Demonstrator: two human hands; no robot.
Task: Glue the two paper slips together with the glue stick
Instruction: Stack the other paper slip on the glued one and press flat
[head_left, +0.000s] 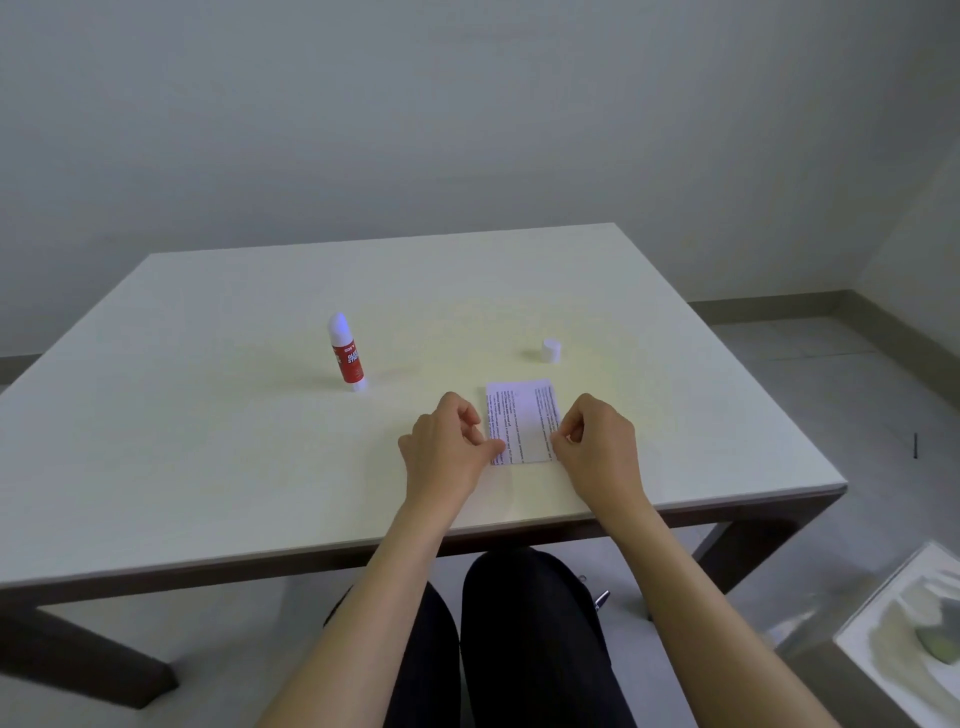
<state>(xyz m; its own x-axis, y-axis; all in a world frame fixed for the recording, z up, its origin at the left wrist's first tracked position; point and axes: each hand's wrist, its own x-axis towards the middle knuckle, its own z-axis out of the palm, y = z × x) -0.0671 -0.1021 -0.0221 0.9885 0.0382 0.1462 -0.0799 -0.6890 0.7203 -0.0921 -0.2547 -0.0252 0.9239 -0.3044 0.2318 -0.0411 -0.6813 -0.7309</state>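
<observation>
Pale table (208, 415) is carrying everything: left hand (449, 441) and right hand (597, 441) are pinching opposite side edges of the printed paper slips (522, 421) lying near the front edge. Farther back, the uncapped glue stick (347, 353) is standing left and its cap (551, 349) is sitting right.

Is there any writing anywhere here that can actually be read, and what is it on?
"GLUE STICK", white letters running sideways on the red label of the upright white glue stick; only partly legible.
A small white brand mark above it on the same label: too blurred to read.
Columns of black print on the white paper slip between the hands: too small to read.
The small white cap: no text visible.
</observation>
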